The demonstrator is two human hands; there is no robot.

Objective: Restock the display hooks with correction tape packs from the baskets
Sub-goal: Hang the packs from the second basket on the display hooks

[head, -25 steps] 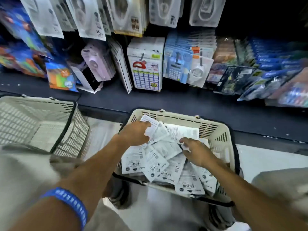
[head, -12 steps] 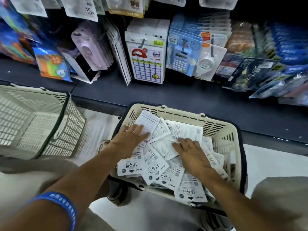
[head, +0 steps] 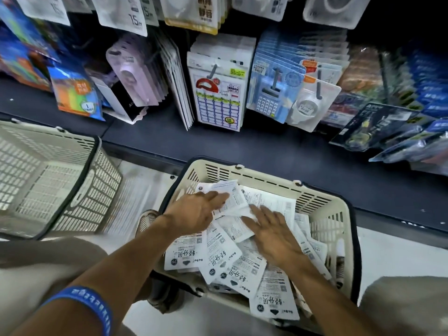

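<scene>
- A second ago the left hand [head: 194, 212] had its fingers curled over a pack at the far-left corner of the pile; now the fingers lie long and flat, tips pressed on the topmost white correction tape pack [head: 230, 197], pinching nothing that I can see.
- The right hand [head: 274, 231] has slid from the right side of the pile toward its middle; it too lies flat, fingers spread, palm down on the packs, holding nothing.
- The two hands have drawn together: their fingertips now nearly meet over one crumpled pack, where before they were well apart.
- My reading: this is sorting or gathering, with no pack lifted yet, so the restocking has not moved forward in this stretch.
- The packs lie loose and overlapping in the cream basket [head: 322, 202], some printed face up, others showing their backs.
- From the left hand, the pack under its fingertips is at about 2 o'clock; the face-up printed packs [head: 218, 260] sit at 5 o'clock, nearer the person.
- From the right hand, the crumpled pack touches its fingertips at 11 o'clock; more packs spread beneath the palm and out toward 6 o'clock.
- A second basket [head: 48, 170] stands at 9 o'clock, apart, with no packs showing inside.
- The hanging display packs [head: 218, 93] are at 12 o'clock, above the dark shelf; no hand is near them.
</scene>
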